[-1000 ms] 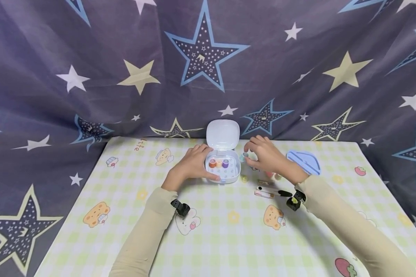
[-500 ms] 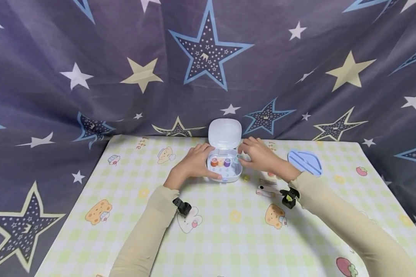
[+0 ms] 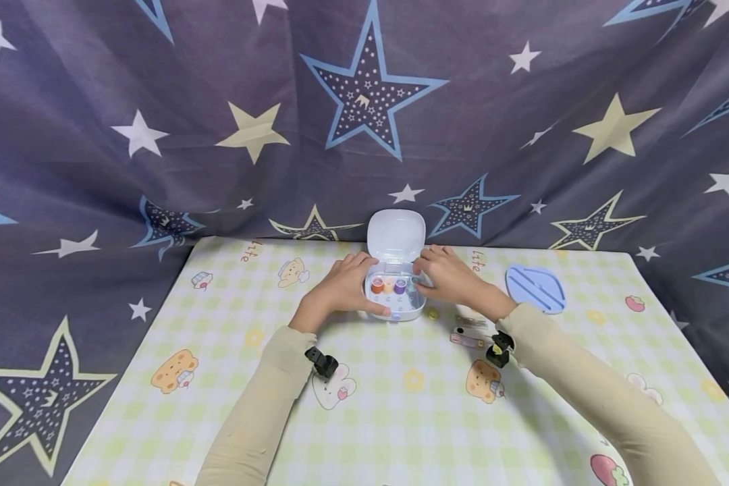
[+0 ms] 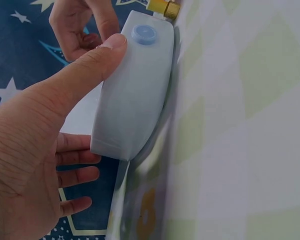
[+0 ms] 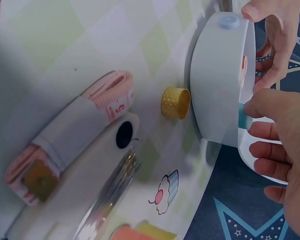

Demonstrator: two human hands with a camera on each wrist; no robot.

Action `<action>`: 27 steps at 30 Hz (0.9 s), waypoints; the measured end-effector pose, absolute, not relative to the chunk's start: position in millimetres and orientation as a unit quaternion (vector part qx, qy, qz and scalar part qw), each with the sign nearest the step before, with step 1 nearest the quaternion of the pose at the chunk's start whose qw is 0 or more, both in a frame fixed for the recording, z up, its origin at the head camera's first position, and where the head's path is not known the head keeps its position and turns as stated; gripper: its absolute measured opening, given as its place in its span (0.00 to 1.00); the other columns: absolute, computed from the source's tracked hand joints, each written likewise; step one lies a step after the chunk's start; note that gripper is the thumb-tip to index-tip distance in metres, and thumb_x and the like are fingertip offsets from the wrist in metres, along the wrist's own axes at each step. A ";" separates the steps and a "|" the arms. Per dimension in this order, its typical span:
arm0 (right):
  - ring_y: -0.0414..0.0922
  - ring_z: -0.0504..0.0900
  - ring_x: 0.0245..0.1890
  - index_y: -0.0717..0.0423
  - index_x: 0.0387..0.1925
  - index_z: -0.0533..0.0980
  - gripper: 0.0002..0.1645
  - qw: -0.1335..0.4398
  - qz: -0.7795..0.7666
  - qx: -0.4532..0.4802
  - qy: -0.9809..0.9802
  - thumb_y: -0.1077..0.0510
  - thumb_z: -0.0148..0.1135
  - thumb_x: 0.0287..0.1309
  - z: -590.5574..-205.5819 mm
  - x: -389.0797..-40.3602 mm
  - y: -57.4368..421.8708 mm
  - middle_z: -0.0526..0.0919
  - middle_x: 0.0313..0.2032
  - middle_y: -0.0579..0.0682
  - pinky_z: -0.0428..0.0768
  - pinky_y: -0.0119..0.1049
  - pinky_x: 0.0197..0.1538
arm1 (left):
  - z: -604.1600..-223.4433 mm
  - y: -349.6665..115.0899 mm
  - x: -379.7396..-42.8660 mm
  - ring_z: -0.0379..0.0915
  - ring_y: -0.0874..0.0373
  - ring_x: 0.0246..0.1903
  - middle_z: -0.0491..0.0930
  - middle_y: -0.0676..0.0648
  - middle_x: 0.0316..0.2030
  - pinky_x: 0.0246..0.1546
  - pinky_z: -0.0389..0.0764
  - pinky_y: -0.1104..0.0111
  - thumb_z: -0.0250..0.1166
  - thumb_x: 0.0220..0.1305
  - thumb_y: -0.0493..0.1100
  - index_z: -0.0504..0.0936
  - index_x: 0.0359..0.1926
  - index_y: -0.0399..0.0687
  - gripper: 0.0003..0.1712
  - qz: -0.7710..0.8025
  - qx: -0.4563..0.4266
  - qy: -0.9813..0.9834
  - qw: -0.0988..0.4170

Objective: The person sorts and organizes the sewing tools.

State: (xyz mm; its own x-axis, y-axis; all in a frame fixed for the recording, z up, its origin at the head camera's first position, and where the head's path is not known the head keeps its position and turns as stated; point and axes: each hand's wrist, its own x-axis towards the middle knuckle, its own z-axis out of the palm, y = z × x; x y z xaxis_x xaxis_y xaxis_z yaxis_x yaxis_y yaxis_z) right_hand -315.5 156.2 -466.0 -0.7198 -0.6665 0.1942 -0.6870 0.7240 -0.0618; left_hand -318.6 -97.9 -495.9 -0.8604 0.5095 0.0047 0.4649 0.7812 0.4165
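A small white sewing box [image 3: 408,314] stands near the back of the table with its lid [image 3: 396,233] raised. My left hand [image 3: 343,283] grips its left side, thumb [image 4: 92,67] on the front wall by the blue button [image 4: 144,34]. Inside, an orange thread spool [image 3: 377,285], a peach spool [image 3: 389,286] and a purple spool [image 3: 400,287] stand in a row. My right hand [image 3: 446,273] pinches a teal spool [image 5: 243,116] inside the box, at the row's right end. Its base is hidden by the box wall.
A gold thimble [image 5: 175,103] sits just beside the box. Nearer lie a rolled pink tape measure [image 5: 115,94], a white item with a black oval [image 5: 124,134], a needle packet [image 5: 110,195] and an orange spool [image 5: 130,233]. A blue tray [image 3: 534,289] lies at right.
My right hand has moved left, bringing the teal spool from beside the box into it, next to the purple one. The left hand keeps its hold on the box.
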 end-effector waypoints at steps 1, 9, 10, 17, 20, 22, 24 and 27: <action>0.52 0.75 0.45 0.58 0.39 0.82 0.13 0.080 0.062 0.365 -0.926 0.53 0.71 0.56 -466.5 -315.7 155.7 0.81 0.39 0.53 0.72 0.49 0.52 | -495.9 -97.7 -318.7 0.64 0.51 0.64 0.68 0.49 0.66 0.68 0.65 0.52 0.78 0.39 0.74 0.66 0.74 0.49 0.65 0.207 0.258 0.942 0.054; 0.51 0.75 0.44 0.57 0.37 0.81 0.12 0.077 0.045 0.359 -0.929 0.53 0.72 0.57 -469.5 -316.9 151.8 0.80 0.38 0.51 0.70 0.48 0.50 | -499.1 -97.6 -320.2 0.64 0.51 0.64 0.68 0.49 0.66 0.67 0.65 0.53 0.78 0.39 0.75 0.65 0.73 0.49 0.65 0.207 0.256 0.943 0.052; 0.51 0.75 0.44 0.56 0.37 0.81 0.12 0.076 0.044 0.358 -0.930 0.53 0.72 0.56 -469.6 -316.9 151.2 0.80 0.38 0.51 0.70 0.48 0.49 | -499.3 -97.7 -320.3 0.64 0.51 0.63 0.68 0.49 0.66 0.67 0.65 0.53 0.78 0.39 0.75 0.65 0.73 0.49 0.65 0.208 0.256 0.943 0.052; 0.51 0.75 0.42 0.56 0.37 0.82 0.11 0.079 0.039 0.355 -0.931 0.54 0.72 0.56 -472.9 -318.0 148.7 0.81 0.37 0.51 0.69 0.47 0.48 | -498.0 -98.0 -319.7 0.64 0.51 0.64 0.68 0.49 0.66 0.68 0.65 0.52 0.78 0.38 0.75 0.65 0.74 0.48 0.66 0.210 0.255 0.942 0.054; 0.51 0.75 0.42 0.56 0.37 0.82 0.11 0.084 0.038 0.356 -0.930 0.54 0.73 0.56 -475.3 -319.0 148.4 0.81 0.37 0.51 0.69 0.47 0.48 | -497.4 -98.0 -319.2 0.64 0.51 0.64 0.68 0.49 0.66 0.68 0.65 0.53 0.78 0.39 0.74 0.65 0.74 0.47 0.66 0.212 0.255 0.942 0.052; 0.51 0.75 0.42 0.56 0.37 0.82 0.11 0.083 0.038 0.354 -0.931 0.54 0.73 0.56 -475.4 -319.1 148.1 0.81 0.37 0.51 0.69 0.47 0.48 | -496.8 -98.1 -318.8 0.64 0.51 0.63 0.68 0.48 0.66 0.67 0.65 0.53 0.79 0.38 0.74 0.65 0.73 0.46 0.66 0.216 0.255 0.941 0.052; 0.51 0.75 0.43 0.56 0.36 0.82 0.11 0.080 0.037 0.350 -0.933 0.53 0.73 0.56 -474.5 -318.8 147.5 0.81 0.37 0.52 0.69 0.47 0.48 | -496.1 -98.2 -318.1 0.64 0.51 0.63 0.68 0.48 0.66 0.67 0.65 0.53 0.79 0.38 0.73 0.65 0.74 0.46 0.66 0.218 0.256 0.940 0.053; 0.52 0.76 0.43 0.55 0.36 0.83 0.11 0.072 0.039 0.342 -0.936 0.52 0.72 0.57 -472.6 -318.2 146.4 0.81 0.37 0.52 0.70 0.48 0.49 | -495.9 -98.4 -317.5 0.64 0.51 0.63 0.68 0.48 0.66 0.68 0.65 0.53 0.79 0.38 0.73 0.65 0.74 0.46 0.66 0.222 0.255 0.939 0.055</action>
